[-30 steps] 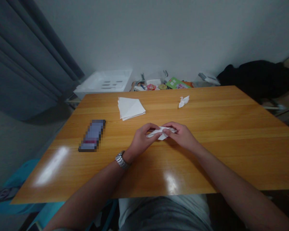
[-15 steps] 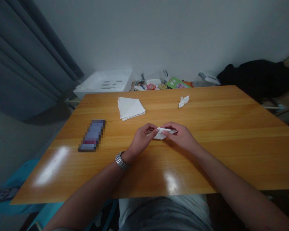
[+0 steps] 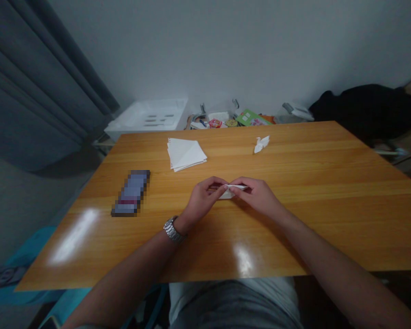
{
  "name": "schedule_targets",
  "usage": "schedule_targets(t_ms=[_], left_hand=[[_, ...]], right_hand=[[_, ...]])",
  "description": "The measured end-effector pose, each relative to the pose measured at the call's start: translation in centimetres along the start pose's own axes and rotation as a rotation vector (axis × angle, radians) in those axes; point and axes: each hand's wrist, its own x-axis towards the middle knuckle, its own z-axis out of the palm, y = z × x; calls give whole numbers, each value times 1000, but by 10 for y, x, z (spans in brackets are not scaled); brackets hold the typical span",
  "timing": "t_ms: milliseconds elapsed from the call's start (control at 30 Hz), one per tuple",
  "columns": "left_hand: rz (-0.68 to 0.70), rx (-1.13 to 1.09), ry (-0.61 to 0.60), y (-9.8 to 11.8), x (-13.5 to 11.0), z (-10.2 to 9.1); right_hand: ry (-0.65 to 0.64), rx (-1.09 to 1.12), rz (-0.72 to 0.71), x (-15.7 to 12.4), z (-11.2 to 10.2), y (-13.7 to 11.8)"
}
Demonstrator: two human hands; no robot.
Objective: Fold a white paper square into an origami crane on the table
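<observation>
A small piece of folded white paper is held between my two hands, just above or on the wooden table. My left hand, with a metal watch on its wrist, pinches the paper's left side between thumb and fingers. On the other side, my right hand grips it the same way, and the two thumb tips nearly meet at its middle. The fingers hide part of the paper. Farther back on the right stands a white folded paper crane.
A stack of white paper sheets lies at the back left of the table. Nearer on the left is a phone, its screen blurred. Beyond the far edge are a white foam box, a green booklet and a black cloth heap.
My fingers have shifted slightly, and the folded paper shows a little less of its right tip and looks flatter. Everything else on the table stays put.
</observation>
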Motion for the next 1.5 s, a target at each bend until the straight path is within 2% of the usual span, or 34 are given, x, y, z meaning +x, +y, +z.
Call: schedule_targets(t_ms=[267,500,767,1033,1100,1200,1300,1500], left_hand=[[-72,-70,53,7,2,0],[-104,-129,65,4,3,-1],[-87,-90,112,7,4,-2],[-116,-118,174,5,5,-3],[-90,-108,154,4,5,-3],[-55,-115,43,1,2,-2],[-95,-175,-43,-2,0,1],[-137,-277,-41,-13,3,0]], right_hand=[[4,10,26,0,0,0],[-13,40,25,1,1,-2],[-35,107,62,2,0,3],[5,377,119,4,3,7],[22,382,125,4,2,8],[65,347,127,5,0,8],[96,332,128,6,-1,6],[34,381,84,5,0,6]])
